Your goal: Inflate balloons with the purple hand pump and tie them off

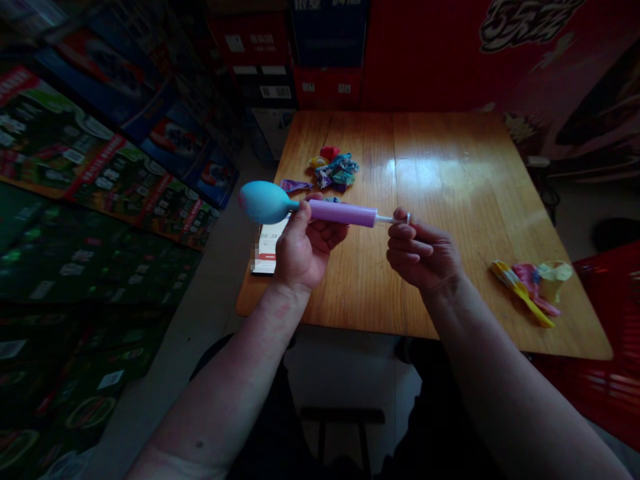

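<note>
Above the wooden desk (pixel 450 173) at frame centre, the left hand (pixel 300 250) wraps its fingers around the lilac plastic pump (pixel 343 213) by the nozzle. This grip likely pins the neck of the half-inflated blue rubber balloon (pixel 265 202). The right hand (pixel 420 253) pinches the white plunger handle (pixel 400 218) with closed fingers.

Left hand (pixel 300 250) holds purple pump (pixel 343 213) with blue balloon (pixel 265 202); right hand (pixel 420 253) grips handle (pixel 400 218).

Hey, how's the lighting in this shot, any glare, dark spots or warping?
Head view: a white glare patch sits on the wooden table beyond the purple pump; the stacked boxes at left are dim; the frame edges bow from wide-angle distortion; the blue balloon, left hand and right hand look fairly sharp.
</note>
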Available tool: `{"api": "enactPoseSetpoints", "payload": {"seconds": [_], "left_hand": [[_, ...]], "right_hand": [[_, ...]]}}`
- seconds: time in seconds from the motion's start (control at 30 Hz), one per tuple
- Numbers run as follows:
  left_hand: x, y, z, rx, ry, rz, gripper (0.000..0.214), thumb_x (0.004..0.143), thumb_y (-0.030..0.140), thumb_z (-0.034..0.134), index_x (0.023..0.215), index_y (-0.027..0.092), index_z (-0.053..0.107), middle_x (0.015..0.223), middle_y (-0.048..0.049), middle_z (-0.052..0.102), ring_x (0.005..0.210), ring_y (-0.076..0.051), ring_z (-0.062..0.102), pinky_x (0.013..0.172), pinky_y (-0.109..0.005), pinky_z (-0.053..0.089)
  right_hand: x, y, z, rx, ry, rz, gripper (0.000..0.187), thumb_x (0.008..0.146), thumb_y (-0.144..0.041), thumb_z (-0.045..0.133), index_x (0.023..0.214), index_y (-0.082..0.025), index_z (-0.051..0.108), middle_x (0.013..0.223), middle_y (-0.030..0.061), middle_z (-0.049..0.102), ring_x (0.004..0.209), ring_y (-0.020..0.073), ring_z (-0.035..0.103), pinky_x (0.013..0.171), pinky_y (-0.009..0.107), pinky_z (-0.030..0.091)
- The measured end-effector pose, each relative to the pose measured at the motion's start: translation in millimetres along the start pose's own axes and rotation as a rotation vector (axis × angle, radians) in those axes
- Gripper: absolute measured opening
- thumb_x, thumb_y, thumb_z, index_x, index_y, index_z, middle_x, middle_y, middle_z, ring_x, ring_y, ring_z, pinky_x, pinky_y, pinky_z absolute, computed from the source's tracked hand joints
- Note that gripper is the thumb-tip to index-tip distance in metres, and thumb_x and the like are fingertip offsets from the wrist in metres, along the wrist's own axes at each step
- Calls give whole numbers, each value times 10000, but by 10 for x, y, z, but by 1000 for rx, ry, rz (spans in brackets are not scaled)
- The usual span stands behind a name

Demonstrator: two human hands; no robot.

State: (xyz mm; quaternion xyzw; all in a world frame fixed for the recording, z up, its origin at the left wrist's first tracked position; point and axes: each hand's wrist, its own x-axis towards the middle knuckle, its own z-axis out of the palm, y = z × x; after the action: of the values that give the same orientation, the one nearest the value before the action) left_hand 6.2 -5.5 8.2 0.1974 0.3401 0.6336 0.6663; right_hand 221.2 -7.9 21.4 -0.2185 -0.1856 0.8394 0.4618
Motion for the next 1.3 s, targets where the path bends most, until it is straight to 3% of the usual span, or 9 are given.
{"api": "enactPoseSetpoints", "payload": {"seconds": [0.13, 0.27, 0.57, 0.73, 0.83, 1.03, 1.3], "left_hand": [[-5, 29, -1, 25, -8, 79, 435, 1051, 533, 581, 1365, 241, 655, 1142, -104, 815, 1032, -258, 794, 837, -352, 654], [-75, -71, 34, 57, -51, -24, 431, 1016, 544, 639, 1327, 247, 666, 1205, -109, 804, 1039, -271, 795, 759, -320, 644], [-64, -110, 67, -5, 8, -63, 475, 994, 550, 672, 1363, 250, 659, 1176, -111, 811, 1037, -268, 800, 766, -307, 629], [-24, -61, 17, -39, 3, -31, 443, 1019, 496, 653, 1367, 221, 656, 1080, -105, 825, 981, -261, 809, 753, -307, 643], [-7, 4, 7, -59, 3, 23, 453, 1037, 496, 624, 1400, 226, 642, 1071, -103, 824, 984, -262, 806, 793, -334, 654], [-78, -88, 52, 43, -20, -38, 438, 1019, 551, 634, 1352, 266, 661, 1215, -106, 802, 1077, -280, 790, 760, -320, 644], [-103, -109, 75, -2, -9, -76, 461, 1006, 562, 655, 1365, 273, 664, 1215, -104, 803, 1075, -288, 792, 827, -369, 650]], "right_hand": [[-15, -30, 1, -48, 29, -67, 238, 1101, -210, 430, 975, -230, 630, 682, -86, 510, 435, 37, 138, 434, 90, 330], [33, 108, 12, -51, 143, -23, 220, 1085, -224, 455, 942, -218, 621, 660, -83, 479, 437, 50, 149, 418, 109, 323], [73, 147, -10, -29, 43, -12, 156, 1068, -215, 516, 963, -233, 630, 682, -81, 515, 440, 35, 203, 449, 89, 358], [11, 11, 11, 17, 21, 37, 164, 1059, -159, 503, 981, -210, 637, 697, -77, 553, 437, 8, 244, 468, 86, 371], [-37, -75, 32, 36, 18, -3, 232, 1074, -137, 437, 973, -208, 633, 685, -80, 537, 428, 4, 226, 463, 83, 357], [24, 89, 40, 21, 89, -1, 200, 1070, -175, 473, 939, -220, 617, 667, -81, 497, 438, 38, 172, 430, 99, 336], [85, 124, 46, -38, 211, -15, 272, 1102, -215, 390, 950, -224, 616, 694, -77, 505, 451, 58, 117, 400, 122, 292]]}}
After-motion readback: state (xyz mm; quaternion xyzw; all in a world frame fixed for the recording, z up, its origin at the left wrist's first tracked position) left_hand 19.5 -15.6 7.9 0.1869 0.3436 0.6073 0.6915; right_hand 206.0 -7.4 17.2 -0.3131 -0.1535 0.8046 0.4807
